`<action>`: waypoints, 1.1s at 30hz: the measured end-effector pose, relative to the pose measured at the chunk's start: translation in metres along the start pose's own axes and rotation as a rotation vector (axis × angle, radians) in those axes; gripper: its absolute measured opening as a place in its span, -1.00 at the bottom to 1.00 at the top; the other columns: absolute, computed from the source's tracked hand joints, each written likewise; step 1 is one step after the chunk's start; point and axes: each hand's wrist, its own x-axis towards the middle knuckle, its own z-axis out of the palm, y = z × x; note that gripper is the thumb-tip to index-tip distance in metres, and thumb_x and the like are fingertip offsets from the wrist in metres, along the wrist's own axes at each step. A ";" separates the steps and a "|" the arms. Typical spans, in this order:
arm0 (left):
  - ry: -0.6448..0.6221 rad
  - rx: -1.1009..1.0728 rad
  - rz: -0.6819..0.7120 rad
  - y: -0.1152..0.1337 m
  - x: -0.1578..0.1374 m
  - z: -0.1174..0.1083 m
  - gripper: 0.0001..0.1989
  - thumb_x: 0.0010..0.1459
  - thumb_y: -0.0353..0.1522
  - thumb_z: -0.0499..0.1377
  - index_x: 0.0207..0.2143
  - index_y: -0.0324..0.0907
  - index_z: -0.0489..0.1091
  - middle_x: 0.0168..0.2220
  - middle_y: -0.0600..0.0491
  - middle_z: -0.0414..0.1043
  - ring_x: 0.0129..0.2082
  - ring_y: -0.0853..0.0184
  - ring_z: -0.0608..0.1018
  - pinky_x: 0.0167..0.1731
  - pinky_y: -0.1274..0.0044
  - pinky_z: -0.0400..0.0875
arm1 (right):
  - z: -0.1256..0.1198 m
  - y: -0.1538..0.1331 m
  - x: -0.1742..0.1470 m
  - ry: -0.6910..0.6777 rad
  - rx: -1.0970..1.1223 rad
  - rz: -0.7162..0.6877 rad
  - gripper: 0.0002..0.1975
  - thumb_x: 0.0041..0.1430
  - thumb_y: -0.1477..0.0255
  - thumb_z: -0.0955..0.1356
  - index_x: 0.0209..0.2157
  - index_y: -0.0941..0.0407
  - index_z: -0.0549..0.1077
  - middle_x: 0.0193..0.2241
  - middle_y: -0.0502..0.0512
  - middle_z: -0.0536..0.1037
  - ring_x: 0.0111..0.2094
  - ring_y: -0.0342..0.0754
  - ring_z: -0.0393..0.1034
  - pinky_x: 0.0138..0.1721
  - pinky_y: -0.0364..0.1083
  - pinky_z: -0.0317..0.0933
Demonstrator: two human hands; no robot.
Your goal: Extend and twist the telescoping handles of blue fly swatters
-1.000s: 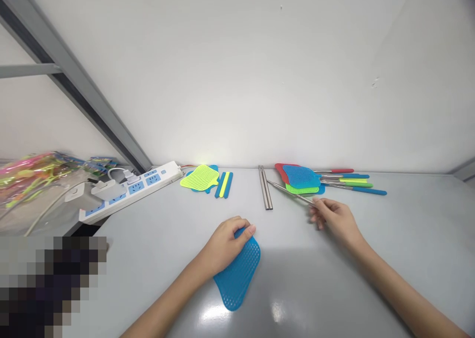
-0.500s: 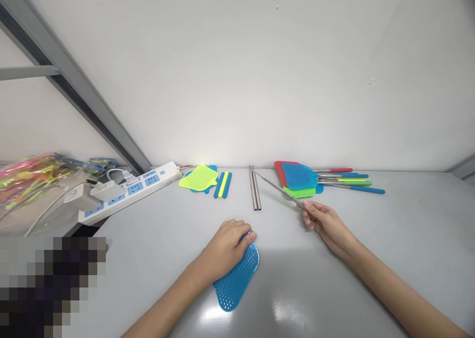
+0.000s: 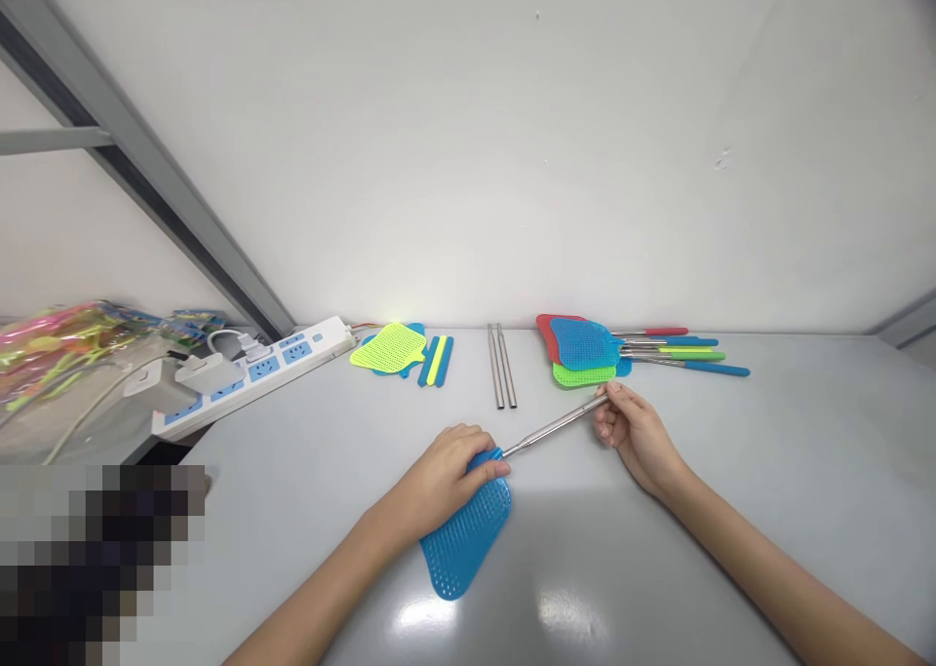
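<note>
My left hand [image 3: 457, 476] is closed on a blue fly swatter head [image 3: 468, 544], a perforated paddle held low over the front of the table. Between thumb and fingers, my right hand [image 3: 633, 432] pinches one end of a metal telescopic rod [image 3: 560, 424]. The rod's thin tip meets the neck of the blue head beside my left thumb; whether it sits inside the neck I cannot tell. Beyond my hands lie two loose metal rods [image 3: 501, 369], side by side. Left of them are blue and yellow handle grips [image 3: 436, 361].
A yellow swatter head [image 3: 390, 347] lies over blue ones at the back left. Fly swatters with red, blue and green heads [image 3: 585, 342] are piled back right. A power strip [image 3: 255, 369] with plugs and a plastic bag [image 3: 65, 354] of colourful items occupy the left side.
My right hand has swung the rod's tip down and left, from near the loose rods to the neck of the blue head. The left hand keeps its hold.
</note>
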 end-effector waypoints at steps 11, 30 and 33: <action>-0.001 -0.040 0.057 0.008 -0.002 -0.003 -0.74 0.13 -0.24 -0.11 -0.41 -0.15 0.29 -0.41 0.07 0.25 -0.35 0.38 0.29 -0.26 0.51 0.19 | -0.001 0.003 0.002 0.100 0.094 -0.066 -0.80 -0.01 0.27 0.27 -0.51 0.13 0.29 -0.71 -0.07 0.30 -0.73 -0.26 0.15 -0.76 -0.28 -0.04; 0.044 -0.059 0.050 0.009 -0.001 -0.002 -0.76 0.13 -0.27 -0.11 -0.38 -0.14 0.31 -0.38 0.07 0.26 -0.32 0.38 0.30 -0.22 0.49 0.17 | -0.002 0.000 0.003 0.068 0.099 -0.040 -0.83 0.00 0.31 0.26 -0.51 0.14 0.29 -0.72 -0.06 0.30 -0.74 -0.26 0.15 -0.77 -0.27 -0.05; 0.042 -0.054 0.064 0.008 -0.001 -0.001 -0.75 0.13 -0.27 -0.10 -0.38 -0.14 0.32 -0.38 0.07 0.27 -0.32 0.38 0.30 -0.23 0.49 0.17 | -0.001 0.000 0.003 0.077 0.074 -0.046 -0.82 -0.01 0.31 0.26 -0.51 0.14 0.29 -0.72 -0.06 0.29 -0.75 -0.26 0.14 -0.78 -0.28 -0.07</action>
